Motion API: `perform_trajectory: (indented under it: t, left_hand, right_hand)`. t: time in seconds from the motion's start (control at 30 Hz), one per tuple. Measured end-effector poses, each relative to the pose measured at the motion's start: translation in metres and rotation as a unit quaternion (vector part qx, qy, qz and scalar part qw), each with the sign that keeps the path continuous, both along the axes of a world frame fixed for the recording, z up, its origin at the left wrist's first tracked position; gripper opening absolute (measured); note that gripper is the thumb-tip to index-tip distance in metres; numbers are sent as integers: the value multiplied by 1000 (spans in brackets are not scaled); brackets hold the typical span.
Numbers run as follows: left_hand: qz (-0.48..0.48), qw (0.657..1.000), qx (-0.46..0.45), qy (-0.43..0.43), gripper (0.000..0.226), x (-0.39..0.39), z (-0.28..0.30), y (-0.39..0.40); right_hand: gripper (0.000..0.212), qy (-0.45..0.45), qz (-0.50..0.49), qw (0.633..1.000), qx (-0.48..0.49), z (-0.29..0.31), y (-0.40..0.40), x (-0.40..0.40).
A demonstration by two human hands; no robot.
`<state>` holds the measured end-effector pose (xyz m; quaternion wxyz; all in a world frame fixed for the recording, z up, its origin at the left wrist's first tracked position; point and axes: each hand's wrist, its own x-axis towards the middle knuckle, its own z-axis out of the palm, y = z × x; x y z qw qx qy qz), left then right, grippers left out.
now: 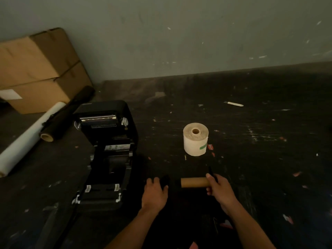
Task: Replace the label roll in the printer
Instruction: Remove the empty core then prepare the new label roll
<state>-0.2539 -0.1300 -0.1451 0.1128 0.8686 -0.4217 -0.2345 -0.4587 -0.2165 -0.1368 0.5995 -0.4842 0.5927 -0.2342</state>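
A black label printer (106, 153) sits on the dark table with its lid swung open toward the wall; its roll bay looks empty. To its right a full white label roll (195, 140) stands on end with a green mark on its side. Near the front, my right hand (218, 188) grips the right end of a bare brown cardboard core (194, 182), with a black spindle end plate showing behind the fingers. My left hand (154, 192) is closed on a black part (165, 181) at the core's left end; a black section joins it to the core.
Cardboard boxes (36, 69) lean against the wall at the back left. A white film roll (27, 137) and a black roll (66, 114) lie left of the printer. A small white knife-like object (234, 104) lies at the back right. Paper scraps dot the table (269, 159).
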Motion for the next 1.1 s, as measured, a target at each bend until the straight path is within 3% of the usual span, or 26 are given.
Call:
perform_trajectory:
  t: [0.13,0.23,0.3,0.4,0.47,0.6,0.7,0.87,1.1]
  left_hand:
    - [-17,998,37,-40,49,1,6,-5]
    - [-22,996,-82,-12,40,-2,17,-9]
    - [-32,982,-148,112,36,-6,29,-14]
    - [44,911,-86,402,29,-23,50,-19]
    - [92,882,-49,459,34,-31,51,-21]
    - [163,879,-82,441,39,-42,43,-21]
    - [197,876,-127,422,36,-43,40,-22]
    - [206,867,-161,425,32,-47,38,-24]
    - [174,883,-159,407,49,-46,35,-22]
  right_hand:
    - [32,-1,3,1000,-10,1,1,-2]
    - [34,-2,18,1000,-13,6,1,-4]
    - [35,-6,34,999,-13,12,0,-3]
    - [34,-19,54,998,-26,22,1,0]
    - [33,-20,64,996,-54,26,4,2]
    - [39,-27,54,994,-91,31,9,5]
    - [40,-95,16,994,-51,33,9,7]
    - [27,-125,21,991,-51,32,11,5]
    - [15,-138,13,989,-59,28,10,5]
